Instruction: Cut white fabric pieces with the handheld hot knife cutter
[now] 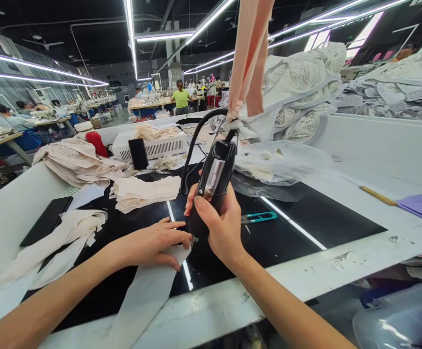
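Note:
My right hand [222, 220] is wrapped round a black hand-held tool [214, 180] with a metal strip on its side, held nose down on the black work surface [305, 213]. A black cable [196, 140] loops up from it, and the tool hangs from a beige strap [249, 53]. My left hand [156, 245] lies flat with fingers stretched on a pale fabric strip [143, 291], right beside the tool's tip. The strip runs toward me over the table's front edge.
Teal thread snips [258, 217] lie just right of the tool. A stack of cream fabric pieces [145, 191], a black phone [47, 220], a white box [153, 143], a plastic bag [280, 165] and piled garments [305, 82] surround the spot. A pencil [378, 196] lies right. Other workers sit far behind.

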{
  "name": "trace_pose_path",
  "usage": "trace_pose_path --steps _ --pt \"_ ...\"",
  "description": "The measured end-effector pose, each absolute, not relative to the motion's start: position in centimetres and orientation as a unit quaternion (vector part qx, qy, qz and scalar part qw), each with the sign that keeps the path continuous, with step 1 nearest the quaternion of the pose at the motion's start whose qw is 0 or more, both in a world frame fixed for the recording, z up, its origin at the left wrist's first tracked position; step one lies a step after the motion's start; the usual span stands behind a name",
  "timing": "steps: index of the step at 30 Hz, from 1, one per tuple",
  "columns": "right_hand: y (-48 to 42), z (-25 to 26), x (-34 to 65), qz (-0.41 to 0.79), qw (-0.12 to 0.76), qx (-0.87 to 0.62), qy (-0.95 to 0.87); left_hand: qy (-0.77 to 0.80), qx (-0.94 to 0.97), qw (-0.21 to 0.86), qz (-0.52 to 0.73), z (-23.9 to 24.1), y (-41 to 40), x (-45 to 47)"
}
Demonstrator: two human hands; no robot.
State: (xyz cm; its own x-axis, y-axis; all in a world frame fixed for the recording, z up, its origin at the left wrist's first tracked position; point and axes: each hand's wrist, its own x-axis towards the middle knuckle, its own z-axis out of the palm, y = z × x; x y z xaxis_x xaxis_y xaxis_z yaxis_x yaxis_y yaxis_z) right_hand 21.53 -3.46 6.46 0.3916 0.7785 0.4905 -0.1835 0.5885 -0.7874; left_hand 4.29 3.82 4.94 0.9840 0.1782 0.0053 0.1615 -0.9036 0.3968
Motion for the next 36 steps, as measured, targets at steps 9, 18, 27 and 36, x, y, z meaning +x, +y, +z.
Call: trace_pose_path --steps 9,18,27,36 --pt "-3.4 6.1 21.0 0.310 0.758 -0.333 -0.467 0.087 0.973 0.213 0.013 4.3 4.4 3.9" --pt "-3.8 5.9 20.5 0.316 0.749 -0.347 -0.469 0.089 0.971 0.223 0.016 3.8 4.6 4.0" --pt "-4.2 5.6 19.8 0.331 0.743 -0.333 -0.477 0.090 0.971 0.223 0.011 3.7 4.7 4.1" --pt "-4.7 5.2 18.8 0.357 0.741 -0.303 -0.481 0.106 0.962 0.251 -0.020 4.2 4.9 4.5"
